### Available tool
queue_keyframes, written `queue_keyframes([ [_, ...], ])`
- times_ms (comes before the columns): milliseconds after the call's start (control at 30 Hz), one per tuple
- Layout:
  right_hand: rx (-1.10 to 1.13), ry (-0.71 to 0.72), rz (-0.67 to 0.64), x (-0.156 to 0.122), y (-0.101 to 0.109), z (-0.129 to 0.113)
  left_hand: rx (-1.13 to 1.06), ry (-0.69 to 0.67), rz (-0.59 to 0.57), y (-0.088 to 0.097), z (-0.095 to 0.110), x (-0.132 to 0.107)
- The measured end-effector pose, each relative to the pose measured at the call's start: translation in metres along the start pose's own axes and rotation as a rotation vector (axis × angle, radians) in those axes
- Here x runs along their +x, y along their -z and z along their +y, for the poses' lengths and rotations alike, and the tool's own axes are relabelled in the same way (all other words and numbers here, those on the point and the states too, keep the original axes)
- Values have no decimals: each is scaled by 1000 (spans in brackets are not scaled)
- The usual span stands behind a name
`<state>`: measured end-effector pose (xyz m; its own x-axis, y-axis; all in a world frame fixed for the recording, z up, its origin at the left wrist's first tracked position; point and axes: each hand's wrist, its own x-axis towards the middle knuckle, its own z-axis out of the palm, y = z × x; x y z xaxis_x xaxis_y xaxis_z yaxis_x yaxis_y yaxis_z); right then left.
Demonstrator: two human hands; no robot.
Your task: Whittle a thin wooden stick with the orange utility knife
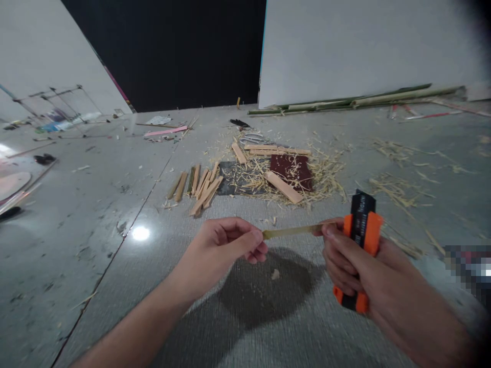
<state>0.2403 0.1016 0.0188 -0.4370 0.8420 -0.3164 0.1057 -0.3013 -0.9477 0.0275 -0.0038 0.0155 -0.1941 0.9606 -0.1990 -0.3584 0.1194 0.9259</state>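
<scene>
A thin pale-yellow bamboo strip [291, 231] is stretched level between my two hands, above the grey floor. My left hand [222, 250] pinches its left end between thumb and fingers. With thumb and forefinger, my right hand [353, 260] grips the other end. The same right hand also holds an orange-and-black hand tool [371, 232] upright in its palm; whether its blade is out I cannot tell. Beyond the hands, a flat wooden piece [284, 188] lies partly on a dark red sheet [301, 166], among curled shavings [328, 176].
Short wooden and bamboo slats [207, 191] lie left of a dark grey sheet [230, 179]. Long bamboo poles [383, 97] rest along the white wall. A thin-rod frame [61, 99] stands at the far left. A pink strip [165, 131] is on the floor.
</scene>
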Motion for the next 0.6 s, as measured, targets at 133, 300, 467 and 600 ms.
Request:
queue_keyframes([
  [133, 21, -14, -1, 2, 0, 2, -10, 7, -9, 0, 1, -1],
  [300, 71, -29, -10, 1, 2, 2, -59, -25, 4, -5, 5, -4],
  [467, 71, 10, -11, -5, 4, 0, -37, -126, 81, -6, 9, -7],
  [600, 50, 69, -52, -6, 6, 5, -27, -221, 94, -4, 9, -6],
])
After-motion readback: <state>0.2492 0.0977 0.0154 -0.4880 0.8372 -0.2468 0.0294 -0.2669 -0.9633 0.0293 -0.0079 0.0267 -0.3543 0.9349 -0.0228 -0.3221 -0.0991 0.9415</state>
